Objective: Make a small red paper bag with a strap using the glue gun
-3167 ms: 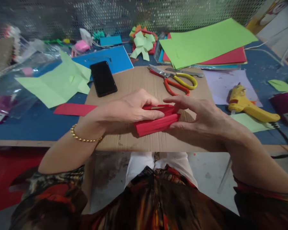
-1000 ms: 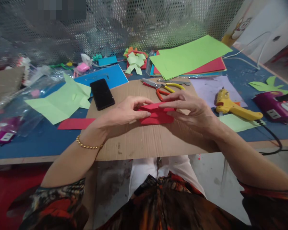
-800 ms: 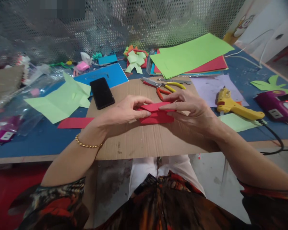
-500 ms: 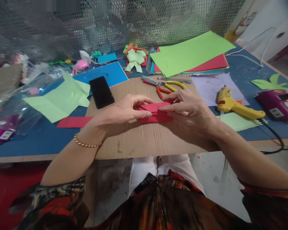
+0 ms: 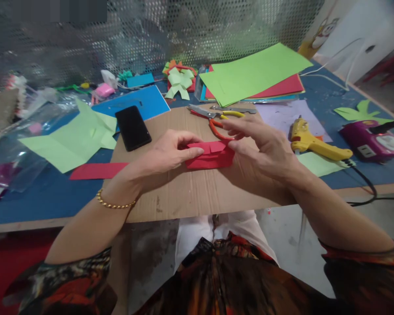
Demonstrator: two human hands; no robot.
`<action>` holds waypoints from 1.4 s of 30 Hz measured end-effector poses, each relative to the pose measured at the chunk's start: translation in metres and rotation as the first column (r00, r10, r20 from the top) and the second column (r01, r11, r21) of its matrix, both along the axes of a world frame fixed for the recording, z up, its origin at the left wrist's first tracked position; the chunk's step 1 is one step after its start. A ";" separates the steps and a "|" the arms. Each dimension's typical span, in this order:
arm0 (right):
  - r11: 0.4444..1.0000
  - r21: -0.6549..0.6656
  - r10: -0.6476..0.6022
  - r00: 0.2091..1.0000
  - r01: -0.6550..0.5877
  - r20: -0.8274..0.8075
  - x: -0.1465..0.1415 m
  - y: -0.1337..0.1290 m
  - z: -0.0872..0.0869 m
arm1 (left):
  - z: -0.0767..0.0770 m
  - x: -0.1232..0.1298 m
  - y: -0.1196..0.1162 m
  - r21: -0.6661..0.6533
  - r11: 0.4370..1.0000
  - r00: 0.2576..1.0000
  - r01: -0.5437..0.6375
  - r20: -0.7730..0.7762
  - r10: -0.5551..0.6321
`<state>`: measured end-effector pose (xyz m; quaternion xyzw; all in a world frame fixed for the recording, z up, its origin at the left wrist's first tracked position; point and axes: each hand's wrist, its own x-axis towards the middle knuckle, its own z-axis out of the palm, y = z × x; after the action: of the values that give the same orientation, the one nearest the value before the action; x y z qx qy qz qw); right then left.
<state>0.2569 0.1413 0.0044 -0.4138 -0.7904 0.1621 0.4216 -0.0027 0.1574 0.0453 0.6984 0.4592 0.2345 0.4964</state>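
A folded piece of red paper (image 5: 212, 161) lies low over the cardboard in front of me, with a small flap standing along its top edge. My left hand (image 5: 170, 153) grips its left end, thumb in front and fingers behind. At the right end is my right hand (image 5: 262, 146), its fingers spread and lifted off. Its thumb is close to the paper's upper right corner; whether they touch I cannot tell. Just behind the paper lie scissors (image 5: 216, 118) with orange and yellow handles, partly covered by my right fingers.
Cardboard (image 5: 170, 197) covers the table's middle. To the left are a black phone (image 5: 133, 127), a red strip (image 5: 95, 171) and cut light green paper (image 5: 68, 140). A yellow glue gun (image 5: 318, 142) and its cord lie right, beside a purple box (image 5: 372, 140). Coloured sheets (image 5: 252, 72) are stacked behind.
My right fingers have opened and come up off the red paper, uncovering its right part. My left hand keeps its hold. The whole view has shifted slightly.
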 end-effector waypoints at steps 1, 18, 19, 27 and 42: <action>0.998 -0.016 -0.064 0.997 0.063 -0.041 0.001 0.001 0.001 | 0.000 0.000 0.000 -0.019 1.000 1.000 -0.007 0.007 0.007; 0.967 -0.253 -0.022 0.997 0.039 0.070 -0.013 -0.004 0.005 | 0.004 -0.004 0.007 0.040 0.997 0.998 -0.063 -0.010 0.063; 0.974 -0.222 -0.023 0.999 0.033 0.048 -0.013 -0.003 0.003 | 0.005 -0.005 0.007 0.053 0.998 0.999 -0.045 -0.017 0.046; 0.990 0.140 -0.006 1.000 0.006 -0.003 -0.009 -0.001 -0.005 | 0.013 -0.008 0.000 0.438 0.895 0.983 0.079 -0.181 0.002; 1.000 -0.012 -0.022 1.000 0.022 0.007 -0.012 -0.001 -0.007 | 0.002 -0.002 -0.004 0.181 0.982 0.996 0.047 -0.085 -0.032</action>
<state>0.2451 0.1400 -0.0023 -0.4256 -0.7861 0.1611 0.4182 -0.0045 0.1537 0.0470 0.7590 0.4416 0.2368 0.4157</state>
